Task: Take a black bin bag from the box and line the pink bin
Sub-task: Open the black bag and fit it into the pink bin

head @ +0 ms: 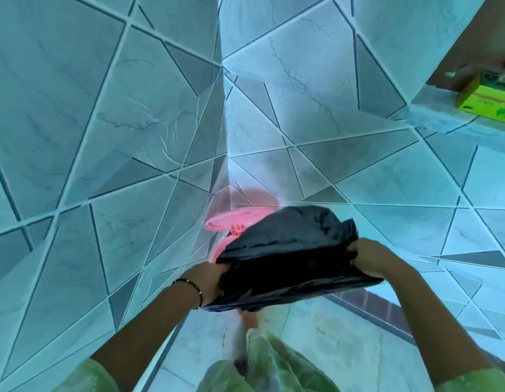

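Left hand [210,281] and right hand [368,257] each grip the crumpled black plastic bin bag [288,256], stretched crosswise at lower centre directly over the round pink plastic bin [220,247].

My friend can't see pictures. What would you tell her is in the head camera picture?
Two hands, left hand and right hand, hold a black bin bag stretched over a pink bin in a corner of grey tiled walls. The bin's lid is flipped open behind it, and a green box sits on a ledge at upper right.
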The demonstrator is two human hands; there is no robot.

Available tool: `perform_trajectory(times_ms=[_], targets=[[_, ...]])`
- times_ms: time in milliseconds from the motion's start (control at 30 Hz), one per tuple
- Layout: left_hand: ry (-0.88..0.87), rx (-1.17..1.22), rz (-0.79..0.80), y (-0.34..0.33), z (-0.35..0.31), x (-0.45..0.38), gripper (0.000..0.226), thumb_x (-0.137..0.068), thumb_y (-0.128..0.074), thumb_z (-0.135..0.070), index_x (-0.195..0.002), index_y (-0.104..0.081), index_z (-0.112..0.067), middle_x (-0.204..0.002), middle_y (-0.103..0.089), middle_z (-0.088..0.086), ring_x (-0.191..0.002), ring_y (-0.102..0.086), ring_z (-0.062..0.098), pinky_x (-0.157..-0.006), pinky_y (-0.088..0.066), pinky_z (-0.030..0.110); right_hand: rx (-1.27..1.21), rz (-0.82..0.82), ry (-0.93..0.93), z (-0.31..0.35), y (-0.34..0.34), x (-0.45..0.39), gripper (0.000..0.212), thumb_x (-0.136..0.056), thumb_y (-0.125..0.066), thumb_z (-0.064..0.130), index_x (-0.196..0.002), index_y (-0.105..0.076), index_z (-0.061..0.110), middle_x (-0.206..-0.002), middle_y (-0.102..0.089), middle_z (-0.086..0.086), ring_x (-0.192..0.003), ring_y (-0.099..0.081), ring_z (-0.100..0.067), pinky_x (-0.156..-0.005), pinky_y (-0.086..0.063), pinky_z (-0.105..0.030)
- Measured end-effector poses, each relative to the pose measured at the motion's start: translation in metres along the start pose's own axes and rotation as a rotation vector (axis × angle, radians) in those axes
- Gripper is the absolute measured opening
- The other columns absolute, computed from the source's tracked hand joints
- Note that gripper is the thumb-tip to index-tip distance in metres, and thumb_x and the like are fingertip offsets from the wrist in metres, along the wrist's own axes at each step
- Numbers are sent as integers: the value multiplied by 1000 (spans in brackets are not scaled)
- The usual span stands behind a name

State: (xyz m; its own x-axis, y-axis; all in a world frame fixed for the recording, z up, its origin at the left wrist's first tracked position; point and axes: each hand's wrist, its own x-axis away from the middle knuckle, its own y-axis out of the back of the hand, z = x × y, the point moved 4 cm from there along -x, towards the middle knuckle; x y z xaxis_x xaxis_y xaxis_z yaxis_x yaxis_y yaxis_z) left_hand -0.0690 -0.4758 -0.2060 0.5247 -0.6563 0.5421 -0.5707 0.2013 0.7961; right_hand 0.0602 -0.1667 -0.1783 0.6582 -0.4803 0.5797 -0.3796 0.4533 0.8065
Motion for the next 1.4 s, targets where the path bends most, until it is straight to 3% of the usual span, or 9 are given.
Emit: perform_trajectory(times_ms=[100,267,367,567,700,800,900,1233,1400], targets=[[129,-26,63,-18,17,-16,43,-82,-55,-20,-123,-43,-14,-117,-62,17,-106,-58,35,-86,-48,40,69,4,-58,-4,-19,-19,33,-79,-50,13,-112,-56,16,-113,-64,-13,-101,-60,-31,-75,-45,-31],[308,-9,71,-37,51,-51,48,-85,-53,-20,-128,-34,-11,-115,-61,17,-106,-59,35,-86,-47,41,101,1,-48,13,-56,-63,76,-82,-47,13,-147,-11,28,-115,-59,-15,-100,-61,-35,-80,-50,-39],[394,58,37,-51,73,-68,53,-86,-53,-20,-133,-29,-12,-114,-62,16,-105,-60,33,-84,-47,40,107,-55,-41,28,-72,-87,77,-88,-42,16,-148,4,32,-119,-53,-15,-101,-60,-36,-79,-47,-40],[536,221,-25,-83,122,-107,62,-86,-56,-23,-139,-24,-16,-115,-63,15,-106,-59,32,-86,-47,37,38,-123,26,55,-102,-141,80,-88,-37,6,-143,0,50,-139,-38,-7,-100,-61,-36,-79,-51,-42],[576,262,-24,-109,142,-131,64,-86,-55,-27,-140,-22,-18,-118,-61,14,-109,-58,33,-90,-46,39,79,-85,60,59,-134,-173,76,-88,-38,5,-141,-14,54,-148,-24,-4,-115,-52,-41,-86,-51,-44],[585,270,-6,-135,155,-153,61,-86,-53,-30,-139,-25,-20,-115,-63,13,-105,-60,31,-89,-47,39,43,-44,27,56,-160,-198,55,-93,-37,16,-139,-32,45,-141,-36,-3,-111,-55,-37,-86,-47,-41],[598,289,28,-161,161,-170,57,-86,-53,-29,-137,-29,-19,-113,-64,12,-103,-61,30,-88,-48,38,94,2,44,58,-185,-218,57,-89,-37,9,-137,-39,41,-133,-46,-6,-101,-61,-35,-85,-50,-40],[647,369,125,-245,174,-229,58,-85,-54,-31,-136,-30,-18,-121,-60,14,-110,-57,34,-95,-45,42,-127,154,50,60,-278,-292,79,-83,-45,2,-144,-18,44,-139,-45,-12,-107,-58,-35,-89,-51,-46],[697,455,70,-264,189,-253,69,-83,-59,-30,-141,-25,-19,-121,-59,20,-110,-55,40,-93,-47,47,-245,89,121,70,-292,-329,76,-86,-46,-1,-144,-22,41,-121,-50,-13,-86,-60,-28,-75,-53,-39]])
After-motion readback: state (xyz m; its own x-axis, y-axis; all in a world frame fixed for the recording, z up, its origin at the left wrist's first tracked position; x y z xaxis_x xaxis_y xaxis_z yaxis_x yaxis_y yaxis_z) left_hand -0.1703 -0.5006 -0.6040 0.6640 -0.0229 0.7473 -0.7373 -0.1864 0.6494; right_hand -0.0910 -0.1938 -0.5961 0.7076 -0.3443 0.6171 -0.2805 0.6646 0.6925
